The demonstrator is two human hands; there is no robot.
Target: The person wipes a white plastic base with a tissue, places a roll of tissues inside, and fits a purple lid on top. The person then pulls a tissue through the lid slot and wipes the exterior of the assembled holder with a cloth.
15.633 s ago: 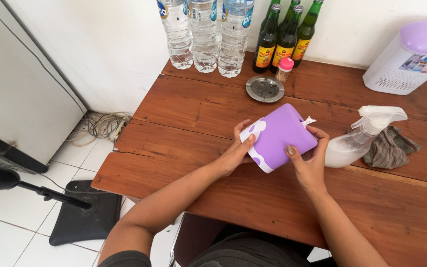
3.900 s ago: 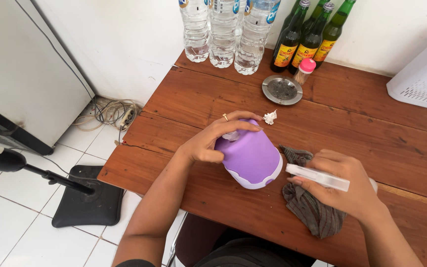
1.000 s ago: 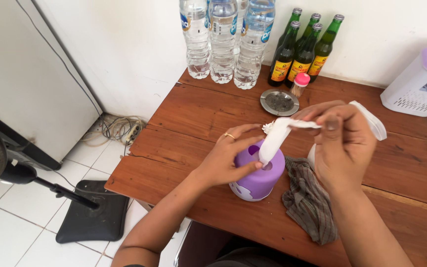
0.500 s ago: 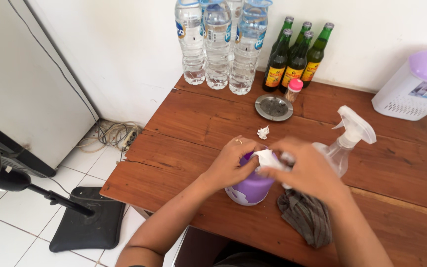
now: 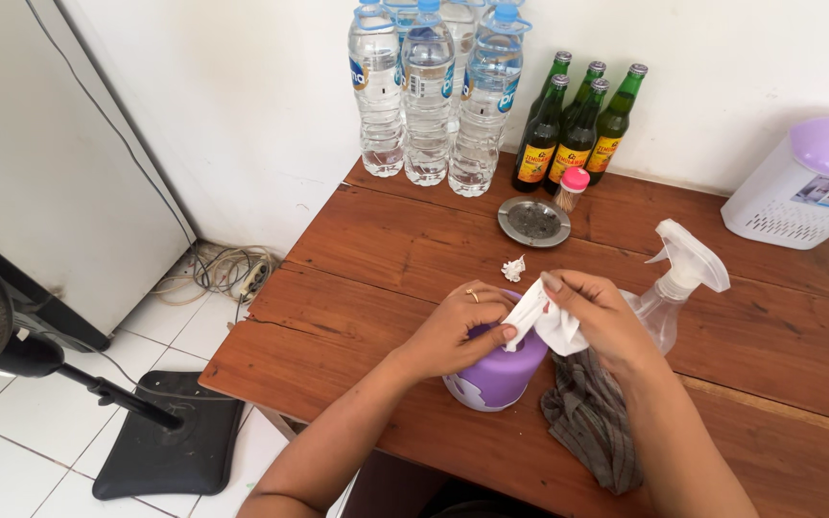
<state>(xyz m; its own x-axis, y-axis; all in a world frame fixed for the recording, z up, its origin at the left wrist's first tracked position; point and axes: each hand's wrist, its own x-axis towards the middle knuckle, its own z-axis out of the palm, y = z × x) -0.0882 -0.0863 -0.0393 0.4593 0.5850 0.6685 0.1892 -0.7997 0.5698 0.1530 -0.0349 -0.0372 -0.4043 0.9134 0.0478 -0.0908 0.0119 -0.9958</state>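
While the left hand [image 5: 455,331] clamps the round purple plastic tub [image 5: 497,369] steady at the wooden table's [image 5: 386,240] front edge, the right hand [image 5: 595,315] pinches a white wipe [image 5: 541,317] above its top, grey rag [image 5: 592,422] alongside.

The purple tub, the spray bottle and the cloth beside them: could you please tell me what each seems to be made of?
The purple tub looks like smooth, opaque plastic with a slight sheen. The spray bottle seems to be clear plastic, since the table shows through its body, with a white plastic trigger head. The cloth appears to be soft woven fabric, grey and crumpled into folds.
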